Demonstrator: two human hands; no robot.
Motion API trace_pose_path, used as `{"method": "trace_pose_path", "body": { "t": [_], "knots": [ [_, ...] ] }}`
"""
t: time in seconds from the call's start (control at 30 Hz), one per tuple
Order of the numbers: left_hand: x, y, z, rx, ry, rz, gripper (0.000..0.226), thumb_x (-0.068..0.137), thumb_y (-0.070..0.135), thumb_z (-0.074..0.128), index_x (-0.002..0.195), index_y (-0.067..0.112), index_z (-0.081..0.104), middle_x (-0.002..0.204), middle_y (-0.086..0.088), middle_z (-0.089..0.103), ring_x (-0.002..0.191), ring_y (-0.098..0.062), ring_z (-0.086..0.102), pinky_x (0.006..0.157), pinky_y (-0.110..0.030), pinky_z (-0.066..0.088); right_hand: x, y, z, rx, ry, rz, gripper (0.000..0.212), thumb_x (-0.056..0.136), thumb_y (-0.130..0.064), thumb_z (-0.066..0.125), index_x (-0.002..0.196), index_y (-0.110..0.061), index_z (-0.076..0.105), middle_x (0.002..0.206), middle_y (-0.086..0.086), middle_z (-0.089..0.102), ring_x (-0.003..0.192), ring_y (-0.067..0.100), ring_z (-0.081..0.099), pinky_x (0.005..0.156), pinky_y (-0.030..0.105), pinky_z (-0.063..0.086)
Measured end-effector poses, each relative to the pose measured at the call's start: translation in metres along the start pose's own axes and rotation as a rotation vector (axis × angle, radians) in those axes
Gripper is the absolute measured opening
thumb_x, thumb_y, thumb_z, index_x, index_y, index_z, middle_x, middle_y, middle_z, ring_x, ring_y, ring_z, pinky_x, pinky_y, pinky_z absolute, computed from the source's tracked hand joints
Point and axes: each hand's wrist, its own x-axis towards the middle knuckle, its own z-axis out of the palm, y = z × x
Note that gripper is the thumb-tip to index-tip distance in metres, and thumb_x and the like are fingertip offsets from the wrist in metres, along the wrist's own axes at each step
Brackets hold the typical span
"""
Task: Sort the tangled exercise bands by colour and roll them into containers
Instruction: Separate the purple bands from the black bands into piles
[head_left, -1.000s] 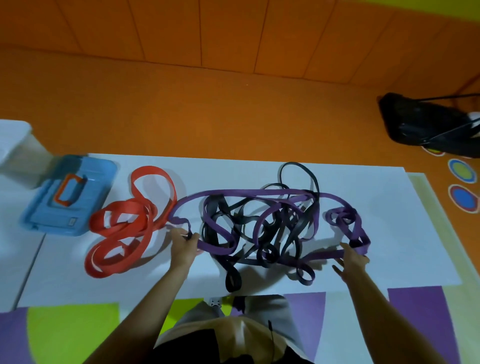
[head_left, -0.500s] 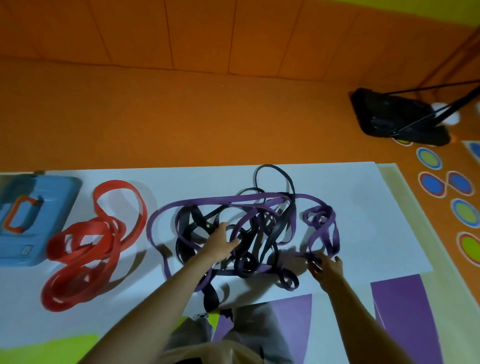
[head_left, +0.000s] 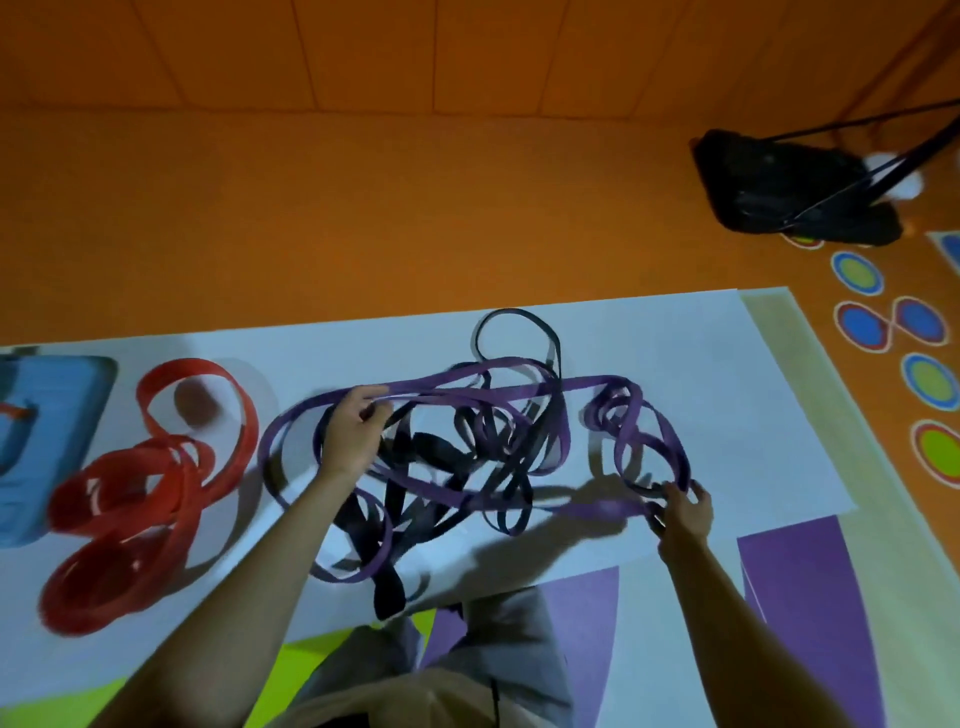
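The sorting was part done: the red bands (head_left: 156, 499) lay in their own heap at nine o'clock from the tangle, just beside the blue container (head_left: 52, 415) at the worktop's (head_left: 701, 353) left end. The purple band (head_left: 597, 383) was looped through the black bands (head_left: 434, 452) in the middle (whether the purple was one band or several could not be told).

The left hand (head_left: 350, 434) stood at about ten o'clock from the tangle's middle, fingers curled round the upper purple strand and holding it clear of the worktop. The right hand (head_left: 683, 506) stood at about four o'clock and seemed to pinch the near end of the purple coil, though blur hid the exact grip.

The purple band's long axis ran from nine to three, strung between the two hands; its raised strand passed over the black mass, while lower purple loops threaded under and through it toward six o'clock. The black bands lay between the hands, nearer the left; one black loop reached out to twelve o'clock and one end hung over the near edge.

By my judgement the next move turned on that crossing: the left hand, nearer the knot, would have to lift or feed the purple loops out of the black, with the right hand anchoring the far coil; a straight pull along the long axis would likely cinch the knot.
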Motion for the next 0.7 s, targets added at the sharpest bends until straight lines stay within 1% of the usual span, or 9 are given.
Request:
{"method": "trace_pose_path", "body": {
  "t": [0.07,0.1,0.2,0.27,0.33,0.4,0.5,0.6,0.7],
  "knots": [
    [0.009,0.000,-0.013,0.022,0.026,0.022,0.014,0.102,0.020,0.063,0.115,0.023,0.067,0.102,0.004,0.067,0.090,-0.017,0.064,0.076,-0.033,0.047,0.002,-0.005,0.001,0.000,-0.005,-0.037,0.051,0.102,-0.007,0.059,0.151,-0.016,0.045,0.119,0.017,0.065,0.068,0.025,0.062,0.068,0.035,0.057],
    [0.012,-0.001,-0.018,0.021,0.039,0.025,0.013,0.101,0.019,0.064,0.113,0.022,0.067,0.102,0.000,0.069,0.093,-0.022,0.066,0.075,-0.034,0.047,0.004,-0.007,0.001,-0.011,0.011,-0.063,0.051,0.102,-0.006,0.061,0.150,-0.014,0.047,0.123,0.017,0.065,0.072,0.029,0.066,0.071,0.038,0.060],
    [0.019,0.001,-0.028,0.022,0.081,0.006,0.013,0.101,0.017,0.062,0.113,0.018,0.066,0.099,-0.010,0.072,0.081,-0.028,0.067,0.067,-0.034,0.048,0.007,-0.008,0.003,-0.086,0.118,-0.157,0.039,0.099,-0.003,0.058,0.137,-0.010,0.059,0.127,0.022,0.067,0.088,0.040,0.074,0.074,0.043,0.063],
    [0.019,0.004,-0.034,0.042,0.121,-0.004,0.016,0.103,0.020,0.059,0.117,0.015,0.066,0.099,-0.011,0.071,0.073,-0.021,0.063,0.062,-0.031,0.046,0.002,-0.010,0.008,-0.121,0.207,-0.156,0.036,0.093,-0.003,0.054,0.127,-0.005,0.065,0.114,0.024,0.071,0.078,0.038,0.075,0.070,0.040,0.062],
    [0.020,0.003,-0.041,0.050,0.141,0.006,0.018,0.104,0.022,0.058,0.118,0.015,0.067,0.100,-0.009,0.071,0.079,-0.021,0.063,0.064,-0.031,0.044,-0.007,-0.015,0.011,-0.115,0.262,-0.089,0.030,0.083,-0.012,0.054,0.106,-0.001,0.070,0.096,0.022,0.075,0.067,0.033,0.071,0.063,0.035,0.059],
    [0.022,0.002,-0.050,0.027,0.153,0.001,0.017,0.102,0.022,0.059,0.115,0.017,0.069,0.099,-0.009,0.071,0.088,-0.028,0.067,0.069,-0.034,0.045,-0.014,-0.022,0.013,-0.013,0.254,0.008,0.031,0.076,-0.020,0.051,0.092,-0.001,0.068,0.088,0.018,0.074,0.068,0.032,0.069,0.061,0.037,0.054],
    [0.022,0.003,-0.066,-0.015,0.193,-0.010,0.018,0.100,0.021,0.059,0.113,0.017,0.070,0.094,-0.011,0.071,0.086,-0.029,0.068,0.072,-0.036,0.048,-0.025,-0.035,0.015,0.306,0.180,0.130,0.030,0.086,-0.009,0.038,0.109,-0.003,0.057,0.083,0.009,0.063,0.062,0.022,0.066,0.056,0.030,0.052],
    [0.018,0.002,-0.083,-0.020,0.208,-0.013,0.019,0.101,0.024,0.057,0.114,0.020,0.070,0.094,-0.012,0.070,0.077,-0.025,0.061,0.071,-0.037,0.046,-0.033,-0.046,0.014,0.554,-0.043,0.216,0.041,0.076,0.004,0.031,0.113,-0.005,0.047,0.082,0.009,0.050,0.060,0.017,0.053,0.053,0.021,0.048],
    [0.015,-0.004,-0.096,-0.019,0.232,-0.008,0.019,0.101,0.023,0.056,0.114,0.021,0.071,0.095,-0.011,0.071,0.088,-0.028,0.065,0.083,-0.043,0.051,-0.033,-0.053,0.009,0.564,-0.301,0.111,0.022,0.075,-0.004,0.069,0.092,-0.007,0.055,0.080,0.007,0.055,0.064,0.018,0.054,0.070,0.024,0.047]
  ]
}}
